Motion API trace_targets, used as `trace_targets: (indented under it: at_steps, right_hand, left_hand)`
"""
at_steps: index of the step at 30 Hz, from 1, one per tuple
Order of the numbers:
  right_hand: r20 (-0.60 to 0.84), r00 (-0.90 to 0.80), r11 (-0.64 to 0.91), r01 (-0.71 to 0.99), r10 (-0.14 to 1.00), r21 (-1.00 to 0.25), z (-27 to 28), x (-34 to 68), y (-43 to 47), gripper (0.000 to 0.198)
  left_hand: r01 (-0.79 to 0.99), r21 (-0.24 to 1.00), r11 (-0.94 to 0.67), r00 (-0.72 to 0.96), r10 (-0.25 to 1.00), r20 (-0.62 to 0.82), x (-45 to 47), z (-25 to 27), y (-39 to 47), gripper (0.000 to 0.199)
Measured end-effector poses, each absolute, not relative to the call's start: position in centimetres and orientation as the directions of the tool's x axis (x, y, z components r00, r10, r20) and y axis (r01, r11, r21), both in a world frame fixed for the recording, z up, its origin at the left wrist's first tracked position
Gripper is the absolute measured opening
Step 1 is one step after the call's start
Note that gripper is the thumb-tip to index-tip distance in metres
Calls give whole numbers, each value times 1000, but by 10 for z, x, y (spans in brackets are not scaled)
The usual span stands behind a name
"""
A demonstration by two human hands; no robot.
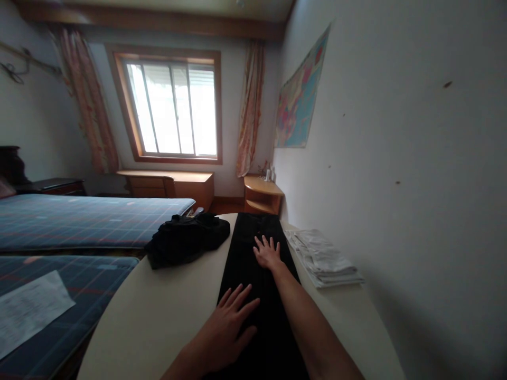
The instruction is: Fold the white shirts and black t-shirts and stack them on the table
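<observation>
A long strip of black cloth [247, 258], perhaps folded trousers, runs lengthwise down the middle of the round cream table [158, 311]. My right hand [268, 253] rests on its far part, palm down with fingers spread. Closer to me, my left hand [232, 322] is over the cloth's left side, fingers stretched out and apart. Neither hand grips anything. Left of the strip lies a crumpled heap of black clothing [186, 237]. On the right side sits a flat stack of folded pale fabric [320, 256]. The strip's near end runs out of view under my arms.
Two beds with blue plaid mattresses [87, 219] stand to the left, with a paper sheet [31, 311] on the nearer one. A white wall [415, 158] rises close on the right. Beyond the table are a corner shelf [263, 186] and a wooden desk [194, 178] below the window.
</observation>
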State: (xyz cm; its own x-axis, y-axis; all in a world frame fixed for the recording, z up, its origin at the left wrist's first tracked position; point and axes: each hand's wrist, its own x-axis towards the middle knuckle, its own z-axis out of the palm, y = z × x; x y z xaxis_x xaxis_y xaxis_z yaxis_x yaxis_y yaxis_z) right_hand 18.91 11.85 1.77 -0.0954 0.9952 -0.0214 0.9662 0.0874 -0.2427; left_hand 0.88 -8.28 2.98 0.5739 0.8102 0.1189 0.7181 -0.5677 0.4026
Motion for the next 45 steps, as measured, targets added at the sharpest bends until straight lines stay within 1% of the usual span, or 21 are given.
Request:
trace_targets:
  at_steps: [4, 6, 9, 12, 16, 20, 24, 28, 31, 35, 37, 41, 45]
  right_hand:
    - [169, -76, 120, 956, 983, -268, 15, 189, 119, 59]
    - [187, -114, 163, 949, 976, -271, 14, 190, 111, 60]
    - [120, -181, 209, 936, 976, -285, 14, 192, 85, 66]
    - [62, -224, 232, 924, 973, -304, 14, 193, 45, 72]
    - [19, -345, 332, 888, 938, -319, 17, 193, -28, 74]
    - [-51, -427, 381, 850, 903, -364, 25, 198, -101, 74]
    - [-62, -540, 475, 785, 840, -396, 29, 210, -152, 76]
    - [-35, -631, 565, 716, 775, -411, 28, 220, -171, 76]
    - [13, -624, 569, 705, 782, -423, 28, 220, -175, 73]
    - [56, -566, 530, 728, 823, -436, 29, 216, -179, 70]
    - [84, -509, 489, 750, 857, -445, 30, 215, -182, 64]
    - [163, -433, 455, 749, 886, -481, 33, 213, -188, 46]
    - [224, -422, 475, 716, 878, -512, 34, 212, -190, 36]
  left_hand:
    - [726, 419, -545, 566, 820, 87, 5, 21, -78, 63]
    - [716, 412, -564, 580, 808, 97, 4, 19, -78, 67]
    - [707, 399, -584, 594, 797, 113, 4, 17, -78, 71]
    - [705, 389, -593, 598, 792, 123, 3, 16, -78, 70]
    - [703, 358, -615, 613, 779, 134, 3, 15, -79, 68]
    - [681, 367, -634, 625, 764, 161, 1, 15, -81, 67]
    - [677, 386, -627, 614, 770, 173, 0, 14, -84, 62]
    - [656, 423, -625, 612, 769, 186, -1, 13, -86, 58]
    - [613, 476, -631, 615, 759, 215, -3, 16, -88, 51]
    - [523, 536, -663, 622, 727, 291, -1, 29, -97, 21]
    - [488, 542, -684, 652, 698, 295, 3, 36, -103, 13]
    - [428, 560, -710, 725, 640, 257, 11, 46, -113, 10]
    - [416, 594, -689, 728, 643, 236, 12, 46, -114, 15]
